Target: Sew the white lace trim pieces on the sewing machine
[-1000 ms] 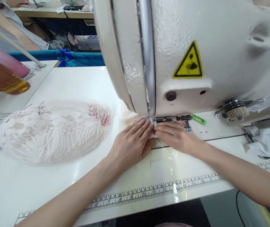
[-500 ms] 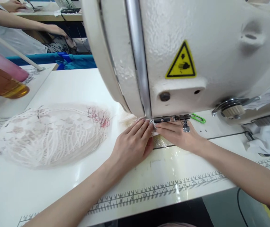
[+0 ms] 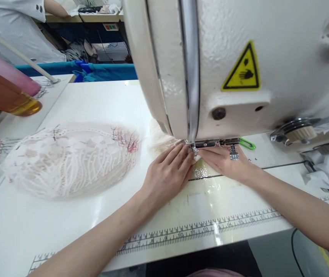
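A cream-white lace fabric (image 3: 161, 137) lies under the head of the sewing machine (image 3: 207, 57), partly hidden behind it. My left hand (image 3: 168, 167) presses on its near edge, fingers close together and bent over the cloth, left of the presser foot (image 3: 195, 150). On the other side, my right hand (image 3: 225, 161) has its fingertips closed on the same cloth, beside the foot; metal parts of the machine cover some of these fingers. A larger oval pile of white lace (image 3: 72, 161) with red and dark thread ends rests on the table to the left.
Green thread snips (image 3: 247, 144) lie behind my right hand. A printed ruler scale (image 3: 193, 232) runs along the table's front edge. At left are an amber bottle (image 3: 9, 92) and a pink bottle (image 3: 11, 71). Beyond a blue cloth bin (image 3: 109, 72) stands another person (image 3: 11, 30).
The view has shifted, so the machine and table sit further right. Both my hands stay at the presser foot with the lace. The other person's outstretched arm has withdrawn from the dark pile.
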Action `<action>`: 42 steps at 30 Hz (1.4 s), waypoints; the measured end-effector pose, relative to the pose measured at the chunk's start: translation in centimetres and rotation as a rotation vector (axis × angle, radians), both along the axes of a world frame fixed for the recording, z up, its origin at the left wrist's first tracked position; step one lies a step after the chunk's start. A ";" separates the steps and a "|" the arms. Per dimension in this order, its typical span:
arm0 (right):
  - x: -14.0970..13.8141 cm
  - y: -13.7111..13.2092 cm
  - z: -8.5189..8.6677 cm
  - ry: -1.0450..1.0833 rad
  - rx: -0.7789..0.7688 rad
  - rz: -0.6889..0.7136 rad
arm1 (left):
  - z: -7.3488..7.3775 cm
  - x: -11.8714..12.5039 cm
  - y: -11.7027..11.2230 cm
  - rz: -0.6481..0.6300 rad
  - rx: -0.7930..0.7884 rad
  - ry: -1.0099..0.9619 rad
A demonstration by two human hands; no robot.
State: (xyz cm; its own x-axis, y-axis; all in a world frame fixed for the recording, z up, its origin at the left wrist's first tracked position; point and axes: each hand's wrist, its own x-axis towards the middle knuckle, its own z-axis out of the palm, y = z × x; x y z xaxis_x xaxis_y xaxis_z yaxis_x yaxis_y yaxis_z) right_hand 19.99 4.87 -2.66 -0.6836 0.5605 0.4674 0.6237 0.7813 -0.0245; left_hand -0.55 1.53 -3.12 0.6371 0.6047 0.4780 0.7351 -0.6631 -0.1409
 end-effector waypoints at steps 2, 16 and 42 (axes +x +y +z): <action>0.1 0.3 -0.8 -0.011 0.079 0.015 | 0.1 -0.1 0.0 -0.064 -0.014 0.008; -0.6 -0.7 -1.3 -0.137 0.151 0.119 | 0.3 -1.2 0.7 -0.083 -0.070 -0.016; -1.4 -0.8 -1.6 -0.031 0.085 0.077 | -0.7 -1.7 1.1 -0.082 -0.225 -0.226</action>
